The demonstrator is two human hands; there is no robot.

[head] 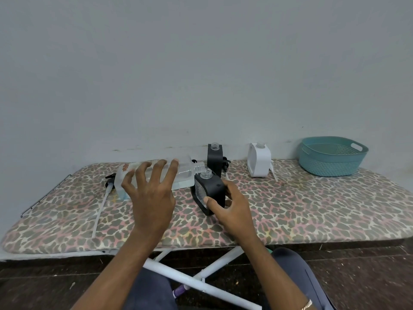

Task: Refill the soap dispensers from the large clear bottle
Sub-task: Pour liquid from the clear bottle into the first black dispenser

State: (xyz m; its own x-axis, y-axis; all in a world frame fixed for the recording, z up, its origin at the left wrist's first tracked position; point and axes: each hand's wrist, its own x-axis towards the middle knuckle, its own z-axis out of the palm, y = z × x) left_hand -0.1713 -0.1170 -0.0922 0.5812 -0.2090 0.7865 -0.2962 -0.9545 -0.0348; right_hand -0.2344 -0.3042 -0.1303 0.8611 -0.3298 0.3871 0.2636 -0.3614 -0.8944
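Nearest the camera, at about six o'clock, both forearms are reaching up over the leopard-print ironing board (290, 211). At ten o'clock from the board's near edge, the left hand (150, 198) is gripping the large clear bottle (156, 175) with fingers spread across its flat side; the bottle is lying nearly level, its long axis running from nine o'clock to three o'clock, open neck pointing right. Just right of it, the right hand (230, 211) is closing around the near black dispenser (210, 189), thumb on its clear front panel and fingers wrapping its far side, tilting it slightly. The bottle's threaded neck is sitting just above and to ten o'clock of the dispenser's open mouth, close but not yet over it, so the pour seemingly turns on sliding that neck a little toward three o'clock. A pump head with its tube (105, 193) is lying at the bottle's nine o'clock. Farther back, a second black dispenser (215, 157) is standing uncapped, a white dispenser (259, 159) at its three o'clock, and a teal basket (330, 157) beyond.
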